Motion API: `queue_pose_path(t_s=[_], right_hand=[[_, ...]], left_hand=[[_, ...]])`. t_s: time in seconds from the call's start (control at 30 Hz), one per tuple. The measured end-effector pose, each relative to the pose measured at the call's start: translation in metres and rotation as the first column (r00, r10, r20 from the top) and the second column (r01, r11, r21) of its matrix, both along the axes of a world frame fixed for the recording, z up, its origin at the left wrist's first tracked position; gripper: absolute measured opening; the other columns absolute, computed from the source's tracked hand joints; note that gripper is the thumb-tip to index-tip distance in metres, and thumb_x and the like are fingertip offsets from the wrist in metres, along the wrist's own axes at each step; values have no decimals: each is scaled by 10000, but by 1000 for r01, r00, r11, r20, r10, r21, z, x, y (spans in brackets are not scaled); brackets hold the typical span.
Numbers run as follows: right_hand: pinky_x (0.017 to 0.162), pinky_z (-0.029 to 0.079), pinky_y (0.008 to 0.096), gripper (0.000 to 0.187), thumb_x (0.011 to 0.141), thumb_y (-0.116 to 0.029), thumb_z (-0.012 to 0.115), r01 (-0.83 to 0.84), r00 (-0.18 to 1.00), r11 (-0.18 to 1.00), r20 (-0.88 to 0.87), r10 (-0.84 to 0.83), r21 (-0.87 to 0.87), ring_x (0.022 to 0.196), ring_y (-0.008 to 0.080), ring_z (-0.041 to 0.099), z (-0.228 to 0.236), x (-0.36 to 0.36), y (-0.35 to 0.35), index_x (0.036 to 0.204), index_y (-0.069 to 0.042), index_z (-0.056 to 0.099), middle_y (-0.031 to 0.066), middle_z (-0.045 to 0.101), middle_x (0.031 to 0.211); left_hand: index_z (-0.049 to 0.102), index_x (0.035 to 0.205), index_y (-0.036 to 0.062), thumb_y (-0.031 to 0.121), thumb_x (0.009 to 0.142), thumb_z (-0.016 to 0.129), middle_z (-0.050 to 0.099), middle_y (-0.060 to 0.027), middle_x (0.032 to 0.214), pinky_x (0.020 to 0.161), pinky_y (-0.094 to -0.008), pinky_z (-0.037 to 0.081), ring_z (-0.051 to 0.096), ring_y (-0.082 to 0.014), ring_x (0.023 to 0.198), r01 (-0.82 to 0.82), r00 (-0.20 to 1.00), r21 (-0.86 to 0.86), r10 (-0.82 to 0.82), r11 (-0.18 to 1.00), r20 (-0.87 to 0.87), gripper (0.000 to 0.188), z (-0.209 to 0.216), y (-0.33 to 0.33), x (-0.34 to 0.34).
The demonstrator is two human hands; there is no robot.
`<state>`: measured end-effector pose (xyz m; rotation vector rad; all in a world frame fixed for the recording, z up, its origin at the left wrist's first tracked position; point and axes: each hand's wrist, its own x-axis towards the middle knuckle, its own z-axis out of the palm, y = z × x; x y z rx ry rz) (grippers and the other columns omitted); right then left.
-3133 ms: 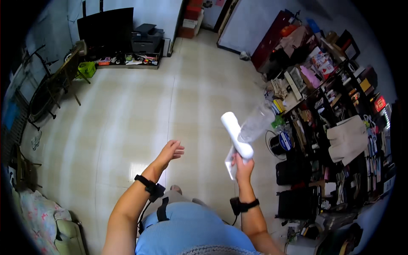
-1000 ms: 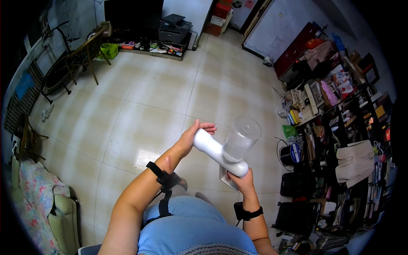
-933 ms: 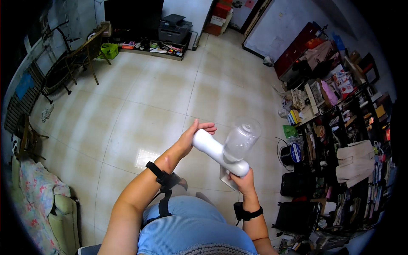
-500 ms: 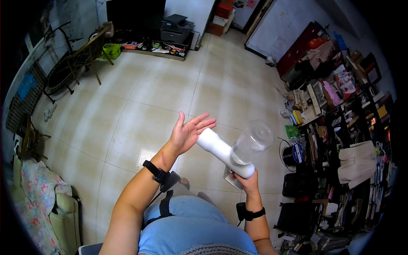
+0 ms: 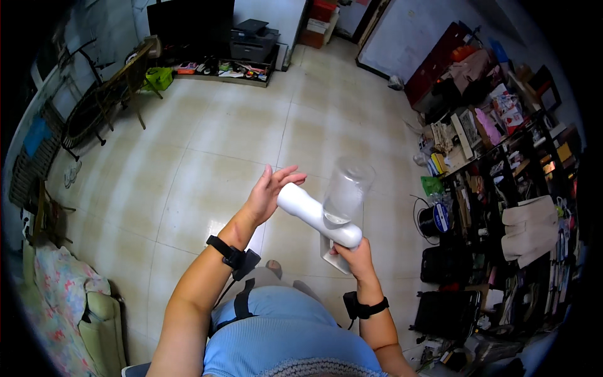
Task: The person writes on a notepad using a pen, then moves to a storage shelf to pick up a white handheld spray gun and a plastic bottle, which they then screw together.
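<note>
In my right hand (image 5: 357,257) is a white gun-shaped appliance (image 5: 308,209), its handle wrapped by my closed fingers. A clear cylindrical tank (image 5: 347,191) stands up from the rear of its barrel, leaning slightly right and away from me. The tank looks see-through, and I cannot tell whether it holds anything. The wide front end of the barrel points left, toward my left hand (image 5: 267,195). That hand is open with fingers extended, close beside the barrel's end; whether they touch is unclear. Part of the handle is hidden by my right hand.
Tiled floor (image 5: 232,132) spreads ahead of me. Crowded shelves (image 5: 502,182) line the right side, with a black cable spool (image 5: 435,220) beside them. A green sofa (image 5: 103,320) with a floral cover is at the lower left. A printer (image 5: 253,43) stands far ahead.
The appliance and my right hand have shifted left and slightly away from me. My left hand has turned more side-on, with its fingers now closer together. The view has shifted a little.
</note>
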<state>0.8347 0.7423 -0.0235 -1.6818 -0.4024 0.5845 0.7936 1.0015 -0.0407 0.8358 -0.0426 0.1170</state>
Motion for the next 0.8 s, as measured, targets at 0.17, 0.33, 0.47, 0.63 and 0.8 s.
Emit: queue_pose_path(t_s=[0.17, 0.33, 0.47, 0.63, 0.8], right_hand=[[600, 491, 267, 135, 747, -18, 620, 3, 995, 995, -102, 7, 96, 637, 141, 596, 5, 1, 7, 861, 44, 583, 82, 615, 750], [572, 468, 270, 126, 765, -46, 607, 12, 992, 989, -127, 7, 146, 602, 140, 571, 11, -1, 14, 859, 30, 570, 72, 589, 708], [568, 461, 265, 153, 775, -55, 600, -15, 990, 983, -137, 40, 181, 591, 136, 562, 6, 2, 12, 901, 26, 571, 78, 594, 726], [561, 458, 263, 188, 777, -63, 605, -6, 988, 973, -149, 42, 232, 600, 134, 561, 14, 1, 13, 940, 23, 569, 88, 607, 778], [547, 455, 258, 208, 780, -63, 597, -6, 993, 947, -111, 44, 320, 585, 138, 556, 20, 3, 13, 970, 15, 558, 102, 605, 793]], left_hand=[[284, 1346, 7, 576, 902, 158, 453, -158, 1287, 1037, -395, 259, 361, -280, 1239, -58, 998, 66, 60, 996, -24, 733, 7, 2, 1], [299, 1338, 7, 557, 911, 172, 473, -149, 1268, 1023, -392, 282, 384, -270, 1221, -94, 995, 102, 96, 990, -18, 708, 15, 6, 0], [308, 1332, 3, 553, 912, 180, 478, -148, 1264, 1017, -389, 290, 398, -265, 1210, -112, 993, 114, 117, 987, -33, 704, 21, 5, 0], [302, 1333, 1, 548, 912, 195, 472, -152, 1269, 1022, -392, 284, 399, -268, 1211, -119, 993, 118, 121, 986, -13, 699, 29, 3, 1], [292, 1337, 0, 550, 904, 240, 445, -167, 1291, 1030, -397, 275, 378, -273, 1228, -103, 994, 72, 99, 992, 54, 702, 42, 4, 3]])
